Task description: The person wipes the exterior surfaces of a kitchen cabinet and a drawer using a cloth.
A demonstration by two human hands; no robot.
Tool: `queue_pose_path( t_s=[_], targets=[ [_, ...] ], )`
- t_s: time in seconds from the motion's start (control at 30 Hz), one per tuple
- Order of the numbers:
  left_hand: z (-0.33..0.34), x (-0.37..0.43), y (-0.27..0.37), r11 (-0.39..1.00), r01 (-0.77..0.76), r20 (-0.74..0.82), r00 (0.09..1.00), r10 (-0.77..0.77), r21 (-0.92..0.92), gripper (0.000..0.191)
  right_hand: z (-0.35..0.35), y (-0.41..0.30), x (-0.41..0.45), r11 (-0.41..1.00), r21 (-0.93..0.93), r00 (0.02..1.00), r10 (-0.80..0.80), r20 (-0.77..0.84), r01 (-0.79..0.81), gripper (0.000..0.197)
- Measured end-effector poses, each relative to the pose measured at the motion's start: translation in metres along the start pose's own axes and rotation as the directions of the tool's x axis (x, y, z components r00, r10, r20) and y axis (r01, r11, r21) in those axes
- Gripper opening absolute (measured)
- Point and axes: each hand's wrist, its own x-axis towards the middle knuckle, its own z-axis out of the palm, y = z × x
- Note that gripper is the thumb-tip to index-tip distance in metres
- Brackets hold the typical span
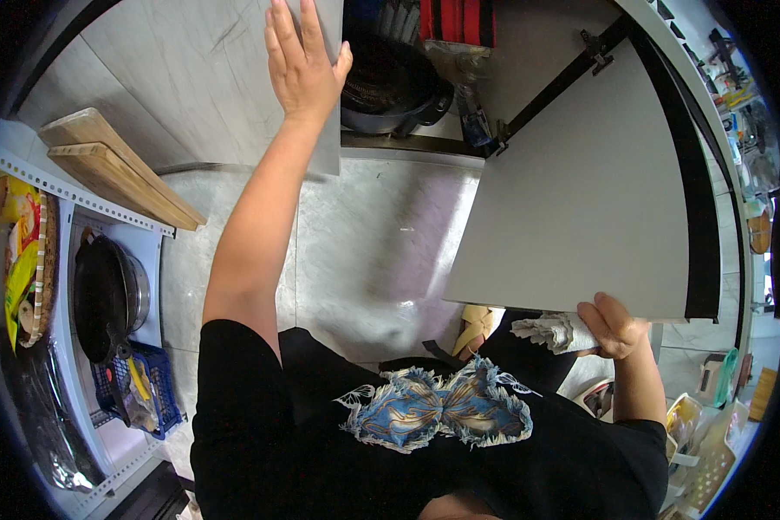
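Note:
My left hand (304,68) lies with fingers spread against a grey marble-patterned cabinet door (234,97) at the top. Lower right, my right hand (614,328) grips the lower edge of an open, plain grey cabinet door (578,195), and a crumpled whitish cloth (556,331) is bunched in the same hand. Between the two doors the cabinet interior shows a black lidded pot (393,84), a red and black item (458,23) and clear plastic-wrapped things (473,120). Black hinges (597,52) join the open door to the cabinet frame.
Two wooden boards (123,172) lean at the left beside a white perforated metal shelf (81,188). The shelf holds a woven basket (44,273), a black frying pan (101,292) and a blue plastic basket (162,390). Pale tiled floor (357,247) lies below the cabinet; white bins (708,461) stand lower right.

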Motion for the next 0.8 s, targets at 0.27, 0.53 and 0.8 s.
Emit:
queue_pose_path(
  t_s=[0.27, 0.53, 0.8],
  targets=[
    [0.017, 0.009, -0.004, 0.992, 0.121, 0.039, 0.992, -0.119, -0.042, 0.09, 0.001, 0.004, -0.024, 0.984, 0.065, 0.985, -0.165, -0.052, 0.168, 0.054],
    [0.044, 0.015, -0.021, 0.989, -0.121, -0.118, 0.987, 0.111, -0.086, 0.094, -0.011, -0.017, -0.019, 0.991, -0.048, 0.991, 0.12, -0.064, -0.124, 0.055],
    [0.062, 0.014, -0.031, 0.985, -0.129, -0.152, 0.982, 0.111, -0.111, 0.082, -0.009, -0.028, -0.028, 0.957, 0.012, 0.946, 0.288, -0.148, -0.289, 0.048]
  ],
)
